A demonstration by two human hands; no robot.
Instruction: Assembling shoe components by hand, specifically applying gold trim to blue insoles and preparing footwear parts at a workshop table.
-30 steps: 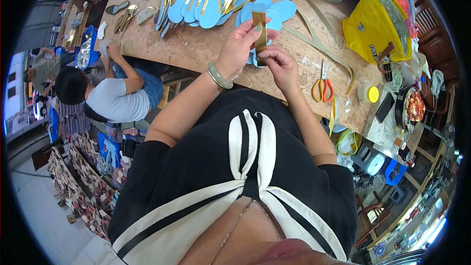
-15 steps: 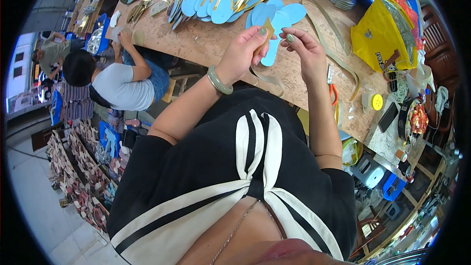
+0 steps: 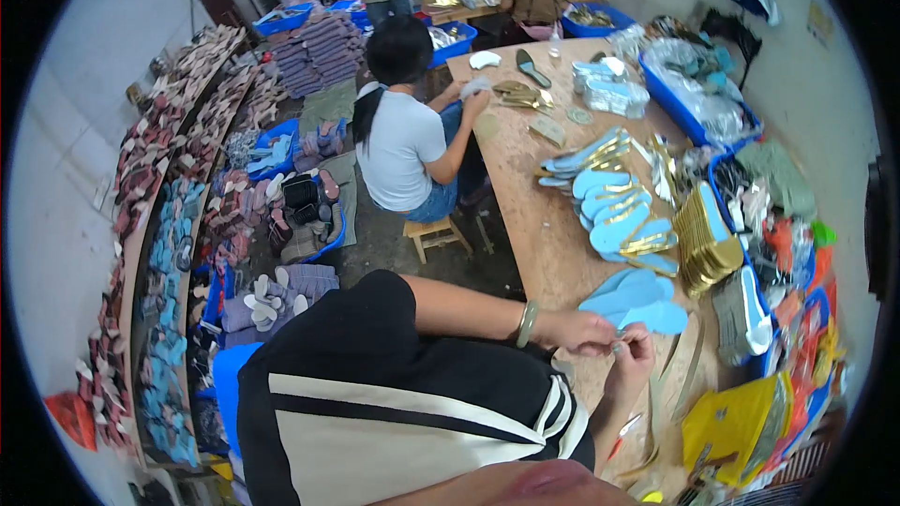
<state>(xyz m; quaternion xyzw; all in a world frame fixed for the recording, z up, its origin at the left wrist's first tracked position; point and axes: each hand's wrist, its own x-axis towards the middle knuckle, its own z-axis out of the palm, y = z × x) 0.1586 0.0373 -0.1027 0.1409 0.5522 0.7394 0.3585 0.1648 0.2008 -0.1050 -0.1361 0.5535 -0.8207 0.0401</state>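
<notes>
The left grip and right grip meet fingertip to fingertip; whether either has closed on a small piece cannot be told, since the fingers hide it. Light-blue insoles lie fanned just beyond both grips on the table. For such close fingertip work, I would judge it best to steady with the left grip, let the right make small, light movements, and keep both wrists off the insoles so none gets creased or smudged.

Well to the left of the grips, a blue tub holds light-blue pieces, and a blue basin holds mixed grey, pink and dark items. Beyond the left grip, another basin carries silvery pieces. Farther beyond the right grip, a long blue bin is heaped with clear plastic bags. To the right grip's right stands a yellow bag; its contents are unclear.
</notes>
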